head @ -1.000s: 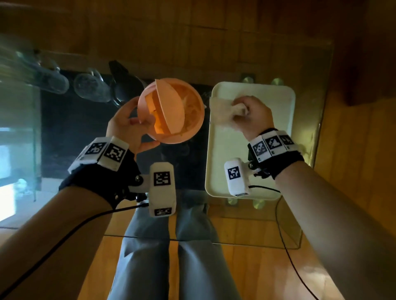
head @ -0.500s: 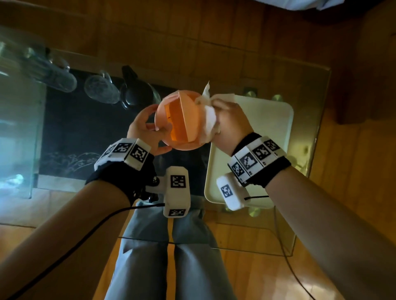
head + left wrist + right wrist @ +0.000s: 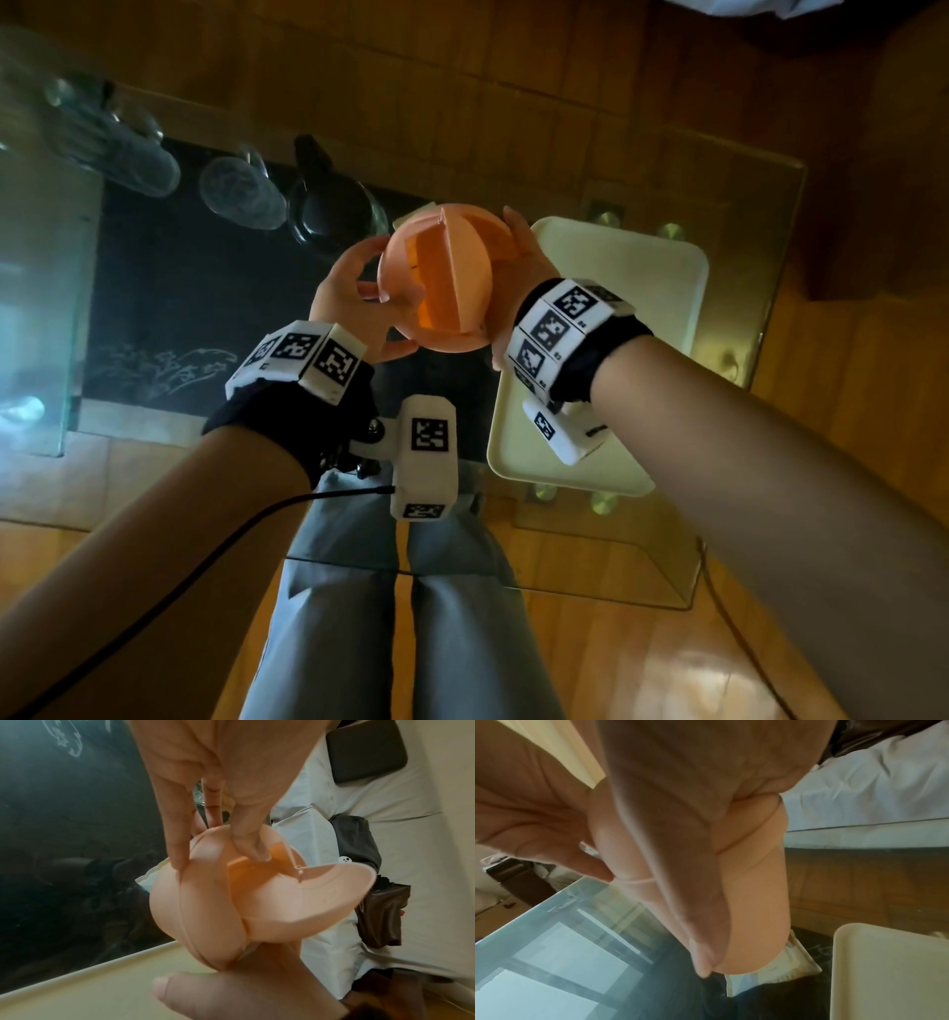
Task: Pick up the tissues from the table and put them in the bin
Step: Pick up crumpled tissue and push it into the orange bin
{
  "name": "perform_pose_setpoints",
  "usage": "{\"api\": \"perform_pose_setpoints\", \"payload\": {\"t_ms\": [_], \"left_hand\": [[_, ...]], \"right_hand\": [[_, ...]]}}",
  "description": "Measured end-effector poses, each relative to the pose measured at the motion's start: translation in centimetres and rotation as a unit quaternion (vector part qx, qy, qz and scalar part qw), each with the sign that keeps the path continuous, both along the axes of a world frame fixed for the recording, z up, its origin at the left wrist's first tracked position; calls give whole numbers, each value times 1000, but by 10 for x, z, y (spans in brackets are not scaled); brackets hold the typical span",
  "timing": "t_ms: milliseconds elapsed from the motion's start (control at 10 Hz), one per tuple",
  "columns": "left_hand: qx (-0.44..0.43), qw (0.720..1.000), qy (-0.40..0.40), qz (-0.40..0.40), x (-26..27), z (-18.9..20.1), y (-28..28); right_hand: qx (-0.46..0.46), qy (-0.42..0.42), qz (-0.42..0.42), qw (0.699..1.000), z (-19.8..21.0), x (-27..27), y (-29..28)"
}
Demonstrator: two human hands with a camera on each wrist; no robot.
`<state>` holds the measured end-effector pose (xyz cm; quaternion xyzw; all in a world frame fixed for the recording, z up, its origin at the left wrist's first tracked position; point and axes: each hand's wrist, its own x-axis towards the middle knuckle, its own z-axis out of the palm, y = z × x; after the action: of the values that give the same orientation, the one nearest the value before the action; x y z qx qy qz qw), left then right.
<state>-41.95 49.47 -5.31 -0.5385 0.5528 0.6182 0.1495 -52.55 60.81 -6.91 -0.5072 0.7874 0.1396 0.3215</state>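
Both hands hold the small orange bin (image 3: 436, 280) up off the glass desk (image 3: 719, 169). The left hand (image 3: 354, 303) has its grip curled round the bin's near-left side: in the left wrist view the fingers (image 3: 177, 833) lie along the round wall and the thumb hooks over the edge of the opening, beside the swing lid (image 3: 303, 896), which stands tilted on its pivot. The right hand (image 3: 524, 262) presses flat against the opposite side, fingers straight and laid along the wall (image 3: 687, 882), so the bin sits between the two palms. Whether a tissue is still under that hand cannot be told; a pale sliver shows at the bin's lower seam in the left wrist view, too small to identify.

Just right of the right hand lies a cream tray (image 3: 642, 318) on the desk. Just beyond the bin, partly hidden under it, is a flat pale packet (image 3: 770, 975). Farther out to the left of the left hand stand clear glasses (image 3: 241, 192) and a dark jug (image 3: 334, 216), on the dark patterned part of the desk. Below the grip, the person's grey trousers (image 3: 359, 616) show through the glass, over a wooden floor (image 3: 642, 668).
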Motion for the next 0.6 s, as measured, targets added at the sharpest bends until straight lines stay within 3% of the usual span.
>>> {"api": "perform_pose_setpoints", "payload": {"t_ms": [100,200,300,500,600], "left_hand": [[-3,1000,-3,2,-1,2,0],[1,1000,-3,-3,-1,2,-1],[3,1000,-1,-1,0,1,-1],[-1,1000,2,8,0,1,1],[-4,1000,2,-9,0,2,0]], "right_hand": [[74,-60,0,996,10,-5,5],[-67,-132,-70,986,22,-6,25],[-250,-154,-183,938,41,-4,47],[-236,-132,-50,961,37,11,56],[-240,-100,-54,964,39,6,55]]}}
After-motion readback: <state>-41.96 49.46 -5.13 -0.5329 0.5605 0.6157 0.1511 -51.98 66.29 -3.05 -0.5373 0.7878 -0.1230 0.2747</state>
